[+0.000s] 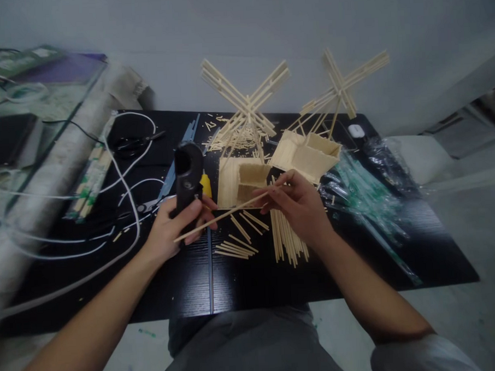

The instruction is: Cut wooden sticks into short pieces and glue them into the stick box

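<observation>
Wooden stick [232,211] was up over the worktop [243,284], aslant, w/ its upper end pinched in the fingers of the R hand [301,205] nr the closer wooden box [226,181]. The L hand [163,233] was closed round a black tool [190,185], type unclear; the stick's lower end crossed that hand's fingers, & whether they gripped it too couldn't be told. A light fingertip pinch prob. suited so thin a piece, as a hard squeeze or bend might've snapped it. W/ the L hand full, steering was likely best left to the R hand, & the tool best kept off the box & yellow bottle [206,184]. Short sticks [236,249] & longer sticks [288,238] lay below, so a low sweep risked scattering them.
</observation>
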Demonstrator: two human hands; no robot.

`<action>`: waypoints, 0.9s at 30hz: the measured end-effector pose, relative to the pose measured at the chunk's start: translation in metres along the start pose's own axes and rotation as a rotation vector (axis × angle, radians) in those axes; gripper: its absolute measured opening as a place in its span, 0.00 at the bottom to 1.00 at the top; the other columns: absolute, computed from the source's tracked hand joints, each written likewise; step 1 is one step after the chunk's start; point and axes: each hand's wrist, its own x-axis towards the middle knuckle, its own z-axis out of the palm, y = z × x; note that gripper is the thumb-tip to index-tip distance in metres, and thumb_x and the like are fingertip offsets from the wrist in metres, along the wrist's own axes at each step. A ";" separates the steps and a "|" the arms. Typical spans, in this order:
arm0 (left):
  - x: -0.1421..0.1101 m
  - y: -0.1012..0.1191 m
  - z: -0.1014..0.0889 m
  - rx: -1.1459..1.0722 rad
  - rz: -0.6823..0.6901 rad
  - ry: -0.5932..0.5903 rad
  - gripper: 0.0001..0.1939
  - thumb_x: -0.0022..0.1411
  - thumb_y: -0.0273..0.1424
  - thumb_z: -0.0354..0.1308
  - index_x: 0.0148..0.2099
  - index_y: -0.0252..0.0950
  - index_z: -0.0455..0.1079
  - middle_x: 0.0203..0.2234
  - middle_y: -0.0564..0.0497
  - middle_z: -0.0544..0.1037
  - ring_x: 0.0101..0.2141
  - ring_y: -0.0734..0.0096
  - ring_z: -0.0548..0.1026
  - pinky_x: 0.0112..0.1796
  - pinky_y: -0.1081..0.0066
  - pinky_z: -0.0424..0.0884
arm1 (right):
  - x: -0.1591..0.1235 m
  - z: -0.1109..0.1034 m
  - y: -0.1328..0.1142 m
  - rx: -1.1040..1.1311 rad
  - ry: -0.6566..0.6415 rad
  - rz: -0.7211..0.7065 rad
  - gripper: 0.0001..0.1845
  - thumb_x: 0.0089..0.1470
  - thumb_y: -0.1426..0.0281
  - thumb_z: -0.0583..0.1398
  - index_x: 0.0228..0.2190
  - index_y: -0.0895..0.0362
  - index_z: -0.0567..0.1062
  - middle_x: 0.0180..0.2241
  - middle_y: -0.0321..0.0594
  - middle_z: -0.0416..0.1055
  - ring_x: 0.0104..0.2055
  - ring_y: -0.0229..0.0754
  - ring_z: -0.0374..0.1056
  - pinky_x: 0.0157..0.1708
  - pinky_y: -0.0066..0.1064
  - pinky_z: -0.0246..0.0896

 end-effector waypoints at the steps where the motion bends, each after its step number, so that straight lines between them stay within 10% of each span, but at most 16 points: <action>1: 0.000 0.003 -0.001 -0.062 0.002 -0.001 0.24 0.60 0.53 0.65 0.40 0.34 0.77 0.21 0.47 0.79 0.11 0.81 0.58 0.13 0.75 0.51 | -0.001 -0.001 0.000 -0.031 0.029 -0.009 0.20 0.56 0.59 0.71 0.33 0.53 0.66 0.32 0.36 0.82 0.30 0.39 0.79 0.30 0.31 0.75; 6: 0.002 0.012 -0.005 -0.203 0.092 0.112 0.19 0.52 0.47 0.72 0.37 0.37 0.78 0.23 0.49 0.80 0.11 0.81 0.58 0.13 0.74 0.53 | -0.012 -0.010 0.007 -0.292 0.077 0.007 0.19 0.52 0.60 0.73 0.28 0.55 0.71 0.26 0.36 0.79 0.27 0.39 0.75 0.26 0.30 0.70; 18: 0.004 0.008 -0.007 0.004 0.301 0.293 0.09 0.58 0.35 0.71 0.33 0.37 0.76 0.22 0.54 0.77 0.16 0.79 0.66 0.19 0.72 0.61 | -0.030 0.013 0.033 -1.369 -0.279 -0.078 0.11 0.62 0.82 0.59 0.43 0.58 0.74 0.41 0.47 0.77 0.45 0.48 0.74 0.46 0.41 0.70; 27: 0.004 0.003 -0.005 0.145 0.314 0.291 0.10 0.60 0.35 0.70 0.31 0.36 0.76 0.24 0.52 0.77 0.19 0.77 0.69 0.20 0.72 0.62 | -0.038 0.019 0.026 -1.477 -0.335 -0.183 0.25 0.55 0.89 0.49 0.49 0.62 0.72 0.46 0.54 0.72 0.50 0.53 0.68 0.54 0.48 0.68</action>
